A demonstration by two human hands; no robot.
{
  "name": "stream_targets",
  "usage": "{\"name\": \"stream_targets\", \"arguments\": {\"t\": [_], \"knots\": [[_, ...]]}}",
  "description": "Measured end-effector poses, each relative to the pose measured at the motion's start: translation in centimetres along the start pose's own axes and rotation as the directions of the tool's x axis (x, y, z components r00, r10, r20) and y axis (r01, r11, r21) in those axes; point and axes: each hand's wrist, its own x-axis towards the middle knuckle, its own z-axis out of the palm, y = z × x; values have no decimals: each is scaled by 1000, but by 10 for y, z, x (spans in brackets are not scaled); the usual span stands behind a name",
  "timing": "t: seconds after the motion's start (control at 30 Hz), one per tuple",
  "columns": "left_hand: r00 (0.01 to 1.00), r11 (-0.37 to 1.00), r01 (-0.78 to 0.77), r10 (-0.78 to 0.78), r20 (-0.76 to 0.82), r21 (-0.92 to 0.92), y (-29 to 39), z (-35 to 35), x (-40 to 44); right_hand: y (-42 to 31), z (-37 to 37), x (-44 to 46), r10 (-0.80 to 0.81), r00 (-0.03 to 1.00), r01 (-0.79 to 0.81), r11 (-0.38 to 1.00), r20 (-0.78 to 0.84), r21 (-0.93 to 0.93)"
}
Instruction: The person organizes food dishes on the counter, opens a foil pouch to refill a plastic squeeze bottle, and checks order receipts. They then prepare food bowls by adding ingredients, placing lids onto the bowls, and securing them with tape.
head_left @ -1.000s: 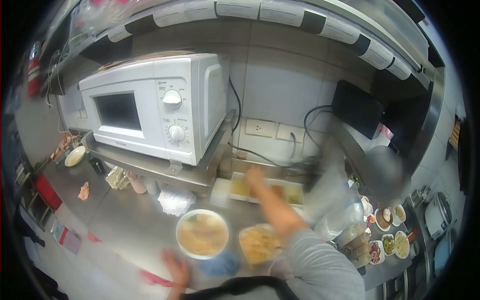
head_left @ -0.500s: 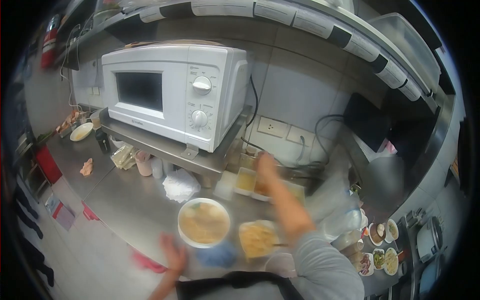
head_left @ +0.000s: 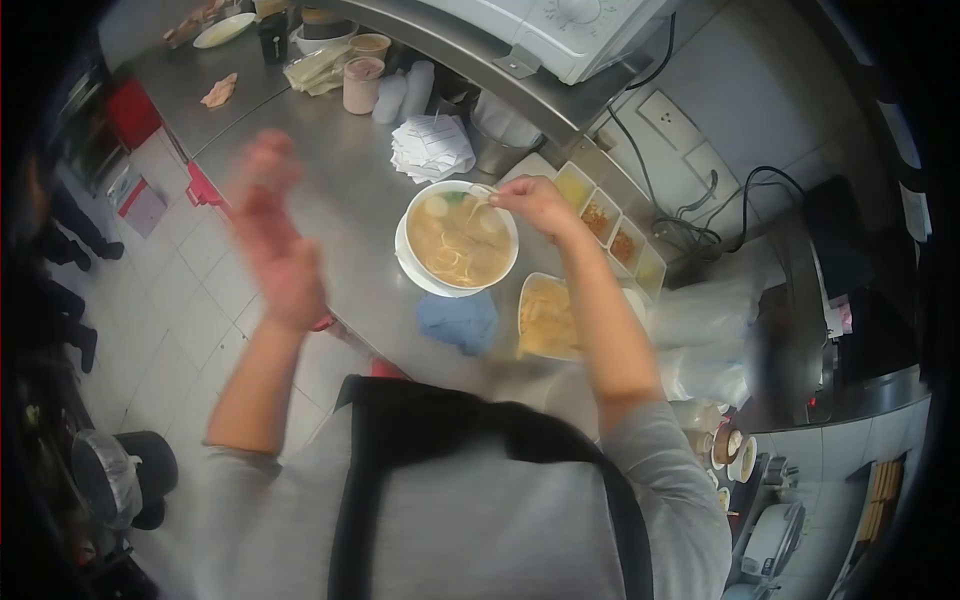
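My right hand [head_left: 537, 207] is at the back right rim of a white bowl [head_left: 405, 258], fingers pinched on a small pale spoon-like piece [head_left: 483, 193] over the soup. The bowl holds broth with noodles [head_left: 455, 264], pale round pieces and some green bits. My left hand [head_left: 275, 235] is raised to the left of the bowl, blurred by motion, open and holding nothing. A crumpled blue cloth [head_left: 458, 322] lies just in front of the bowl. To its right is a white container of yellowish food [head_left: 547, 318], partly behind my right forearm.
Small condiment tubs [head_left: 597, 218] line the wall at the right. Behind the bowl lie a stack of white papers [head_left: 432, 147] and a pink-toned jar [head_left: 363, 85]. A microwave [head_left: 560, 30] stands on a raised shelf. Clear plastic bags [head_left: 705, 335] are at the right.
My right hand has come back from the condiment tubs to the bowl's rim. My left hand has risen from the counter's front edge. The view has tilted downward.
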Motion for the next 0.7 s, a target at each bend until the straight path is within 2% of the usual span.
{"name": "stream_targets", "arguments": {"t": [0.03,0.1,0.13,0.2,0.23,0.27,0.3,0.33,0.4,0.5,0.7], "knots": [[974,975,-221,220,-44,-21,30,-7,33,-4,7,-2,-9,1000,9,1000,5,11],[805,809,-588,587,-84,18,100,-11,96,1,21,3,5,999,-2,999,43,-53],[701,703,-711,710,-69,19,127,-8,111,4,23,7,6,997,2,994,72,-108],[561,560,-828,828,-21,-25,156,-7,125,7,30,9,21,992,-4,992,126,-130],[506,505,-862,863,-7,-50,166,-7,129,-4,37,1,44,998,-35,987,54,-157],[456,455,-888,890,8,-69,173,-7,131,23,45,14,-100,994,109,966,49,-236],[419,419,-904,908,18,-89,177,-7,133,26,50,20,-33,999,34,924,9,-382],[388,388,-915,921,23,-108,181,-6,135,15,53,14,115,987,-149,911,-111,-384],[345,345,-928,938,27,-140,186,-1,138,5,61,0,50,985,-134,829,-168,-542],[310,310,-936,950,25,-169,196,2,141,-8,67,-19,-13,965,-128,850,-262,-512],[304,303,-930,952,28,-207,206,4,148,-18,56,-46,-159,953,-13,832,-260,-555]]}}
